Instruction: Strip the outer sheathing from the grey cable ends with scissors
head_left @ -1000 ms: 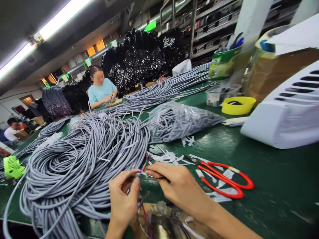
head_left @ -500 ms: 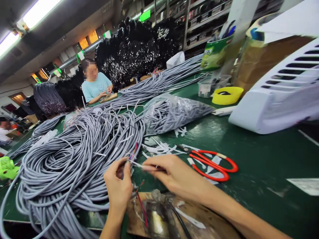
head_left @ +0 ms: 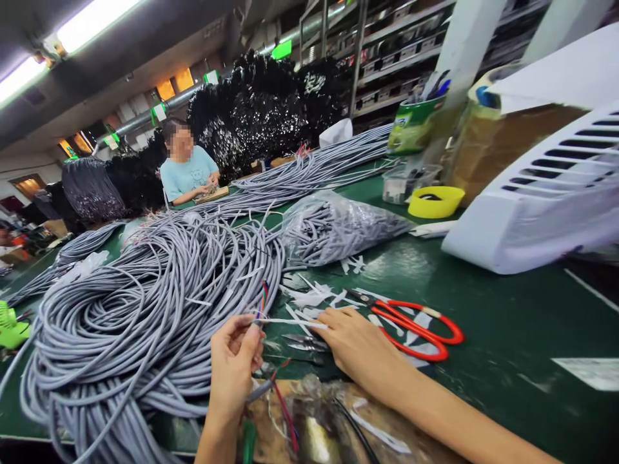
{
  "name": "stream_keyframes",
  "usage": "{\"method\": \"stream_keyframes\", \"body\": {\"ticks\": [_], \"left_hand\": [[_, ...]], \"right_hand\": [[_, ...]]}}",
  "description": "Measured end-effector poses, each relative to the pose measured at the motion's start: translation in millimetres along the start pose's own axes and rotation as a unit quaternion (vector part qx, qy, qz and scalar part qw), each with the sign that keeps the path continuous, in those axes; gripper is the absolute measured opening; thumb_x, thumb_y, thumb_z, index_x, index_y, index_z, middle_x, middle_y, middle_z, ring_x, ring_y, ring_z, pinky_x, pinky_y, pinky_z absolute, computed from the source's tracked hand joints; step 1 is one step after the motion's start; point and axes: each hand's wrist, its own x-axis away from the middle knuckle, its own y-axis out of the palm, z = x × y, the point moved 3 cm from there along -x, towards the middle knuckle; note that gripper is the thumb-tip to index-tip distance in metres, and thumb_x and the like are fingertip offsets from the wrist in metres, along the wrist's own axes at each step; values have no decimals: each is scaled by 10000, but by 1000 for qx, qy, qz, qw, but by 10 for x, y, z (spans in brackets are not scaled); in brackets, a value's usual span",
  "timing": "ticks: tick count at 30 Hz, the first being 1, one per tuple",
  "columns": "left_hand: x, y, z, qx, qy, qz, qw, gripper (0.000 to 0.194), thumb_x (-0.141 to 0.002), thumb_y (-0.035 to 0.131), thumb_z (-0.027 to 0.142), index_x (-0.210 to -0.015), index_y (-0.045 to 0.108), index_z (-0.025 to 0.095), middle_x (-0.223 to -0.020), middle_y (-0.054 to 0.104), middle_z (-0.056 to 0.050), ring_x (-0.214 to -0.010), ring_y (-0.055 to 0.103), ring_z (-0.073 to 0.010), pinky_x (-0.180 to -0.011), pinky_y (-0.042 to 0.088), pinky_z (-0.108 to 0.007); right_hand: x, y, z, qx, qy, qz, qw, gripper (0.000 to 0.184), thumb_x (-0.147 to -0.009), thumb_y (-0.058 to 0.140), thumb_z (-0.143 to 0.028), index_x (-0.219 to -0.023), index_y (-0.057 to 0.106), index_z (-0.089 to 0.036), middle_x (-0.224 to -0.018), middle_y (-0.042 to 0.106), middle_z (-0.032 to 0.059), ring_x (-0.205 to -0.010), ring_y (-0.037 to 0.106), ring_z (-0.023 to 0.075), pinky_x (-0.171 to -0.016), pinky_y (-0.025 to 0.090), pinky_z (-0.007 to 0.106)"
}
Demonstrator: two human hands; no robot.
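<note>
My left hand [head_left: 235, 354] pinches the stripped end of a grey cable, whose red, green and blue wires [head_left: 264, 298] stick up above the fingers. A thin white strip [head_left: 287, 321] runs taut from that cable end to my right hand [head_left: 355, 345], which grips its other end. Small pointed metal blades [head_left: 307, 343] show just under my right fingers; whether the hand holds them is hidden. Red-handled scissors [head_left: 416, 328] lie beside my right hand on white scraps [head_left: 314, 296]. Below the hands is a worn wooden board [head_left: 382, 422] with loose red and blue wires [head_left: 285, 412].
A big coil of grey cable [head_left: 145, 303] covers the left of the green table [head_left: 507, 322]. Behind my hands lies a clear bag of cable pieces [head_left: 338, 229]. A yellow tape ring [head_left: 435, 203] and a white slotted housing [head_left: 512, 225] stand right. Another person [head_left: 188, 171] sits across.
My right hand has moved right, away from my left hand, and the white strip between them now shows longer. The metal blades under my right hand have come into view.
</note>
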Motion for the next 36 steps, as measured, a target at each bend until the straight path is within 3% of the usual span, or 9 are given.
{"method": "stream_keyframes", "body": {"ticks": [5,10,13,17,20,23,26,36], "left_hand": [[4,14,-1,-16,-10,-17,1000,413,-598,710,482,-711,602,99,-522,522,26,-350,332,-11,-316,224,-132],[15,38,16,-18,-8,-41,999,402,-651,662,505,-663,556,117,-500,449,58,-327,299,0,-314,183,-137],[16,41,12,-11,-21,-45,999,423,-639,661,524,-636,527,122,-492,426,68,-311,285,9,-313,161,-139],[17,35,6,1,-38,-45,998,440,-617,673,535,-662,531,120,-481,417,77,-293,265,16,-303,139,-138],[14,32,2,5,-44,-45,998,447,-605,680,537,-671,531,120,-477,409,83,-286,250,20,-297,130,-136],[13,36,1,1,-40,-50,998,442,-619,669,538,-639,503,130,-477,398,84,-288,239,20,-293,131,-136],[21,42,10,-9,-33,-53,998,443,-639,650,545,-608,469,141,-480,387,85,-293,232,18,-291,140,-137],[34,37,-8,-19,-29,-57,998,451,-655,626,561,-593,439,155,-463,395,85,-277,246,12,-280,156,-134]], "right_hand": [[43,-91,-40,-70,-45,50,995,192,-791,494,-106,-757,652,-210,-718,653,35,-681,583,176,-593,423,282],[62,-42,-75,-30,-35,33,998,286,-724,434,8,-686,639,-188,-637,634,37,-588,571,176,-558,418,285],[43,14,3,-25,-17,54,998,339,-717,382,28,-699,636,-195,-640,650,29,-593,592,174,-574,429,279],[33,-108,79,-34,28,185,982,326,-831,308,-61,-807,614,-170,-719,667,60,-634,614,182,-603,450,284],[11,-321,-61,-44,34,262,963,353,-923,237,-194,-855,582,-158,-742,655,76,-597,615,162,-539,434,254],[-67,-476,-317,-11,0,259,966,420,-948,205,-312,-844,583,-160,-716,641,64,-488,573,131,-463,384,237],[-152,-524,-489,9,-24,253,967,469,-952,178,-309,-803,598,-165,-682,621,56,-448,534,109,-448,343,229],[-168,-481,-531,8,-42,256,966,442,-950,246,-256,-747,632,-182,-619,627,33,-498,538,109,-502,326,245]]}}
